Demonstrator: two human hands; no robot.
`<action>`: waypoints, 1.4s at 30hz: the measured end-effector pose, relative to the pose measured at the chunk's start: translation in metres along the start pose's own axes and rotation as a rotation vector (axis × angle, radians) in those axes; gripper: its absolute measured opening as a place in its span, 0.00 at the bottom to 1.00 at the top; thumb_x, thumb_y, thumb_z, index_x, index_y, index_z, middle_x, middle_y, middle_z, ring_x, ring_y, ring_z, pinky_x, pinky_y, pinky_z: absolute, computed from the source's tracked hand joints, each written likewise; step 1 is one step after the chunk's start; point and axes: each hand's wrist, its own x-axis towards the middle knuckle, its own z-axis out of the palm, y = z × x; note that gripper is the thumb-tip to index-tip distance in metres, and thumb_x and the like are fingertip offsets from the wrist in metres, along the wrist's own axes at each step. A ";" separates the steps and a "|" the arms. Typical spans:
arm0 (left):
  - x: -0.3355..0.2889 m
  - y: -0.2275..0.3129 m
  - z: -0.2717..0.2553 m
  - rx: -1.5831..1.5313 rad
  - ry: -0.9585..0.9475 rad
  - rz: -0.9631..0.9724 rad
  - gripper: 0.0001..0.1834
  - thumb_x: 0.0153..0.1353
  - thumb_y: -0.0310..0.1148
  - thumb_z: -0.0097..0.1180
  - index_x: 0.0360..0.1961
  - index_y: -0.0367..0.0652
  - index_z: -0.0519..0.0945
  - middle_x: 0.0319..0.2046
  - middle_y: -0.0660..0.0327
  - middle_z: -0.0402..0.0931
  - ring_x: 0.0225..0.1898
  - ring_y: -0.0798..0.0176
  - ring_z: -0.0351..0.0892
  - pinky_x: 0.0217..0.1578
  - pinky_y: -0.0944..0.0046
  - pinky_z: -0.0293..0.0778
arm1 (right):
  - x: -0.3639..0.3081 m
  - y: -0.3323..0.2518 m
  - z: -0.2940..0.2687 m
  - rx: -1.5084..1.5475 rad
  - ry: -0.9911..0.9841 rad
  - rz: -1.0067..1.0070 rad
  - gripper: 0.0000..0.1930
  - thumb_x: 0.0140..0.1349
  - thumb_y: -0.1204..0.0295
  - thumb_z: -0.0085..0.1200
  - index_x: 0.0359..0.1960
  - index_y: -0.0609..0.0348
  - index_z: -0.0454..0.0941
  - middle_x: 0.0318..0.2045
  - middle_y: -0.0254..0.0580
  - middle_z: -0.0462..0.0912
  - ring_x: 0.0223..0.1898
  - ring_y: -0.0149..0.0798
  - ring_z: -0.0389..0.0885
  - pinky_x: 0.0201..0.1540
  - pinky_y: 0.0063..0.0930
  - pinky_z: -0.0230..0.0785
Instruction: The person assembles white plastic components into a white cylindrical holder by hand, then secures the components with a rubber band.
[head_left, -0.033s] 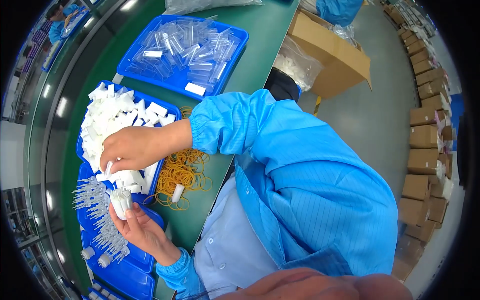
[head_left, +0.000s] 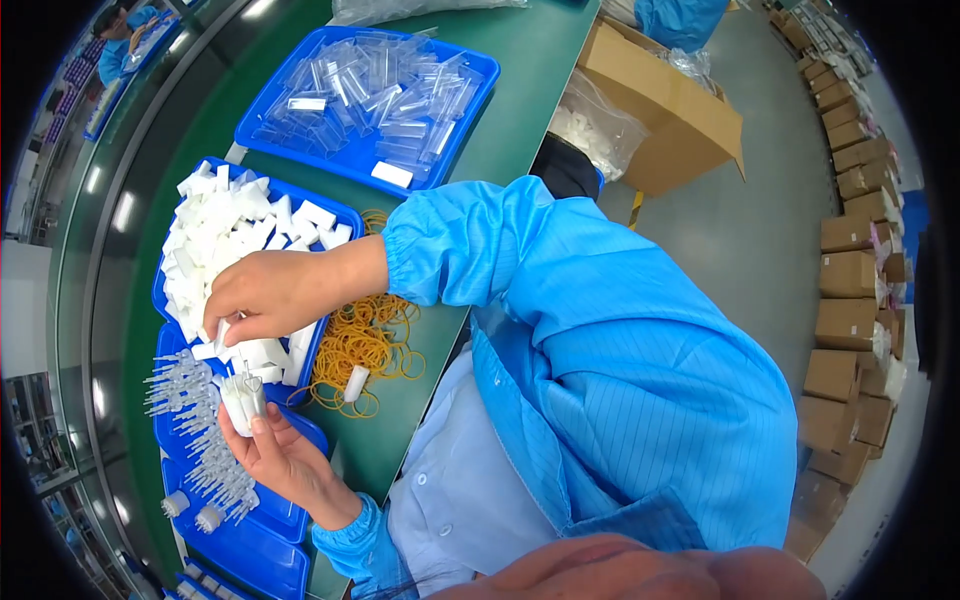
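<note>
My left hand (head_left: 285, 462) is closed round a small upright bundle of white pieces (head_left: 243, 405), thumb in front, with thin prongs at its top. Just above it, my right hand (head_left: 262, 297) pinches a small white piece (head_left: 222, 333) between thumb and fingers. Under that hand lies a blue tray (head_left: 352, 217) heaped with white blocks (head_left: 215, 235). Beside the left hand, thin pale plastic sticks with small branches (head_left: 215, 455) lie in another blue tray (head_left: 265, 570). Loose yellow rubber bands (head_left: 365, 345) are piled on the green table next to the right wrist.
Clear plastic pieces (head_left: 360, 90) fill a blue tray (head_left: 475, 68) farther along the green table (head_left: 530, 80). One white cylinder (head_left: 356, 383) lies on the rubber bands. An open cardboard box (head_left: 660, 110) stands to the right. Stacked cartons (head_left: 845, 320) line the far right; another person (head_left: 115, 60) sits at upper left.
</note>
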 end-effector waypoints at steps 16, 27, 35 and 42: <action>0.001 -0.007 -0.002 0.009 -0.002 -0.005 0.23 0.60 0.21 0.56 0.57 0.32 0.70 0.47 0.52 0.76 0.41 0.63 0.79 0.41 0.65 0.79 | -0.005 -0.013 0.001 0.640 -0.019 0.588 0.11 0.68 0.67 0.49 0.44 0.61 0.77 0.24 0.31 0.74 0.22 0.21 0.68 0.23 0.16 0.61; -0.003 0.005 -0.011 -0.004 0.016 -0.077 0.23 0.59 0.19 0.58 0.57 0.33 0.69 0.46 0.53 0.75 0.44 0.66 0.77 0.43 0.68 0.77 | -0.003 -0.015 0.015 0.620 -0.048 0.543 0.12 0.66 0.71 0.51 0.46 0.64 0.77 0.23 0.31 0.73 0.21 0.21 0.67 0.23 0.15 0.60; -0.003 0.002 -0.010 0.073 0.033 -0.003 0.23 0.60 0.21 0.57 0.57 0.31 0.69 0.46 0.52 0.76 0.41 0.64 0.79 0.40 0.68 0.78 | -0.003 -0.004 0.007 0.939 -0.004 0.697 0.14 0.69 0.64 0.47 0.38 0.63 0.77 0.16 0.31 0.70 0.15 0.21 0.64 0.15 0.15 0.53; -0.005 0.002 -0.010 0.043 -0.013 -0.028 0.23 0.59 0.19 0.58 0.57 0.33 0.69 0.46 0.53 0.74 0.43 0.66 0.77 0.42 0.68 0.77 | -0.002 -0.004 0.009 0.764 0.161 0.718 0.12 0.67 0.65 0.50 0.34 0.61 0.77 0.14 0.28 0.67 0.14 0.20 0.60 0.16 0.14 0.49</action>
